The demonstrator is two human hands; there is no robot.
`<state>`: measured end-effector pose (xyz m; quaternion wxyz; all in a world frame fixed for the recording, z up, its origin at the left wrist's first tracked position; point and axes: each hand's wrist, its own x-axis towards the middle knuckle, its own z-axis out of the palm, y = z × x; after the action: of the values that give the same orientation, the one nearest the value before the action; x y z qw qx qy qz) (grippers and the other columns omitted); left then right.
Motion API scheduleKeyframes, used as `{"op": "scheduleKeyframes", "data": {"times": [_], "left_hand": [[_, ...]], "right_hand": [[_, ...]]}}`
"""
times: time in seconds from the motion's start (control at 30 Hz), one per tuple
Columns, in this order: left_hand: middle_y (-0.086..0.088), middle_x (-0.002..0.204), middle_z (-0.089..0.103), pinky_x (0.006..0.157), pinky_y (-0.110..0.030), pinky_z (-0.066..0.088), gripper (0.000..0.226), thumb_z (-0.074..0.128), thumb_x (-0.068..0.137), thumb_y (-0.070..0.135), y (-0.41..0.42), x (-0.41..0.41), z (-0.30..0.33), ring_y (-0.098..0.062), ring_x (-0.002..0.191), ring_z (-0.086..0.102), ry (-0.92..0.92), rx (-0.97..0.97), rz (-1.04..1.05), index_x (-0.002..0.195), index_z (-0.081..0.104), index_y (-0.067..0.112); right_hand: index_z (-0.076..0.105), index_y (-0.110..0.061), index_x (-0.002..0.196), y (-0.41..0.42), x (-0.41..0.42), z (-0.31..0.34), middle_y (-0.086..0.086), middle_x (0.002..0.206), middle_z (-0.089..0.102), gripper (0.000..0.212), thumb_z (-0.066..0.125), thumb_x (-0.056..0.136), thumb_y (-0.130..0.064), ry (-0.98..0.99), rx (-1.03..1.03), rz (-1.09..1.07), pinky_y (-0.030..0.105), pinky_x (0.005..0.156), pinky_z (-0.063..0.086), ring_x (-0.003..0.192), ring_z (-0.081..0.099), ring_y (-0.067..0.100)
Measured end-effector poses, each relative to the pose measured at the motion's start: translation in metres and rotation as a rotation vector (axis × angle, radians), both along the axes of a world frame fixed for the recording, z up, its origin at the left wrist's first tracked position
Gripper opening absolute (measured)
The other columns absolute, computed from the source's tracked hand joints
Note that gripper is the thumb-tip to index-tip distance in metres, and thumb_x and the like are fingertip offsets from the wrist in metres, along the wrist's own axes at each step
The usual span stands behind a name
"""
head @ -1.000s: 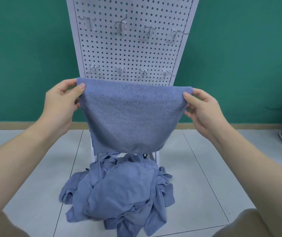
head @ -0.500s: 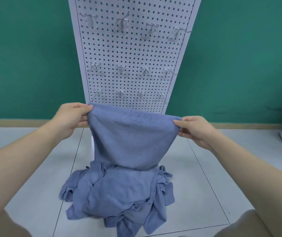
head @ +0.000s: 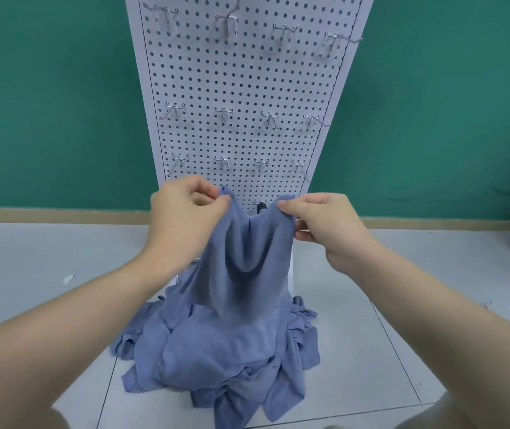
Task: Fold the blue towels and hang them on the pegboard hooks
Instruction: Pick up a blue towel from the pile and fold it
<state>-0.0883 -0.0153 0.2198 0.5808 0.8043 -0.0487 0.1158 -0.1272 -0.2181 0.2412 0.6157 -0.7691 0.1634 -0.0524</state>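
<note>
**Both hands pinch one towel over the pile**

Left hand (head: 185,215) and right hand (head: 324,224) each pinch a top corner of a blue towel (head: 247,261), held close together so its middle sags in a fold. It hangs in front of the white pegboard (head: 247,82), below the bare hooks (head: 224,114), its lower edge meeting the heap of towels (head: 216,351) on the floor (head: 31,258).

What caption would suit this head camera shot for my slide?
Both hands, left hand and right hand, pinch a blue towel above the towel pile, before the pegboard.
</note>
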Motion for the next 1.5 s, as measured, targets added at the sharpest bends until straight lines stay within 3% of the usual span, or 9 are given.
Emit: {"op": "scheduleKeyframes", "data": {"times": [0.17,0.33,0.7,0.87,1.07,1.23,1.3,1.37,1.5], "left_hand": [[0.01,0.058,0.065,0.06,-0.027,0.054,0.022,0.082,0.085,0.017,-0.016,-0.022,0.001,-0.007,0.054,0.056,-0.037,-0.049,-0.065,0.072,0.065,0.022],[-0.01,0.064,0.067,0.051,-0.025,0.039,0.02,0.081,0.087,0.019,-0.021,-0.03,-0.004,-0.013,0.051,0.049,-0.034,-0.1,-0.115,0.075,0.065,0.021],[0.008,0.077,0.075,0.074,-0.045,0.063,0.01,0.082,0.088,0.018,-0.018,-0.027,0.001,-0.011,0.068,0.071,-0.029,-0.226,-0.118,0.083,0.073,0.02],[0.016,0.083,0.077,0.079,-0.037,0.064,0.021,0.075,0.093,0.011,-0.018,-0.028,-0.002,-0.001,0.077,0.073,-0.05,-0.184,-0.167,0.087,0.076,0.031],[0.011,0.103,0.073,0.094,-0.032,0.056,0.034,0.065,0.098,0.006,-0.016,-0.028,-0.006,-0.002,0.099,0.068,-0.117,-0.077,-0.238,0.098,0.076,0.038],[0.008,0.122,0.066,0.101,-0.027,0.052,0.046,0.05,0.1,-0.01,-0.013,-0.023,-0.002,-0.001,0.112,0.063,0.094,-0.149,-0.474,0.111,0.077,0.026],[0.006,0.115,0.069,0.095,-0.027,0.053,0.036,0.058,0.099,-0.003,-0.008,-0.019,0.0,-0.006,0.105,0.065,0.012,-0.109,-0.4,0.102,0.079,0.027],[0.008,0.115,0.068,0.093,-0.025,0.053,0.022,0.07,0.096,0.01,-0.004,-0.012,0.002,-0.004,0.104,0.064,-0.075,-0.044,-0.297,0.102,0.072,0.031],[0.02,0.129,0.063,0.1,-0.017,0.045,0.041,0.077,0.092,0.034,0.005,0.005,0.004,0.006,0.122,0.055,-0.019,0.111,-0.447,0.129,0.06,0.035]], "right_hand": [[0.079,-0.002,0.087,0.026,-0.008,0.001,0.008,0.073,0.073,0.011,0.076,0.091,-0.012,-0.036,0.112,0.044,0.024,0.056,0.055,0.056,0.063,0.012],[0.082,-0.009,0.085,0.036,-0.008,-0.002,0.012,0.078,0.068,0.016,0.075,0.094,-0.021,-0.08,0.062,0.095,0.029,0.067,0.059,0.068,0.06,0.017],[0.079,-0.003,0.086,0.035,-0.003,-0.007,0.011,0.07,0.061,0.024,0.068,0.098,-0.02,-0.155,-0.023,0.148,0.04,0.077,0.063,0.069,0.058,0.017],[0.08,-0.006,0.087,0.038,-0.001,-0.008,0.032,0.082,0.064,0.027,0.064,0.102,-0.021,-0.187,-0.039,0.153,0.045,0.082,0.064,0.074,0.062,0.022],[0.082,-0.013,0.089,0.039,-0.001,-0.007,-0.002,0.065,0.065,0.023,0.066,0.101,-0.025,-0.21,-0.038,0.157,0.033,0.079,0.064,0.068,0.061,0.01],[0.08,-0.009,0.086,0.026,0.006,-0.009,0.027,0.085,0.071,0.03,0.063,0.102,-0.027,-0.227,-0.101,0.111,0.054,0.084,0.062,0.075,0.065,0.024],[0.075,-0.002,0.091,0.025,0.01,-0.009,0.038,0.096,0.065,0.042,0.059,0.097,-0.041,-0.225,-0.119,0.125,0.059,0.081,0.06,0.073,0.059,0.029],[0.07,0.0,0.096,0.026,0.011,-0.006,0.044,0.099,0.059,0.054,0.054,0.09,-0.051,-0.244,-0.121,0.143,0.048,0.071,0.052,0.073,0.05,0.027],[0.069,-0.001,0.097,0.027,0.008,0.003,0.043,0.102,0.056,0.053,0.052,0.093,-0.051,-0.276,-0.124,0.198,0.048,0.073,0.045,0.078,0.049,0.024]]}}
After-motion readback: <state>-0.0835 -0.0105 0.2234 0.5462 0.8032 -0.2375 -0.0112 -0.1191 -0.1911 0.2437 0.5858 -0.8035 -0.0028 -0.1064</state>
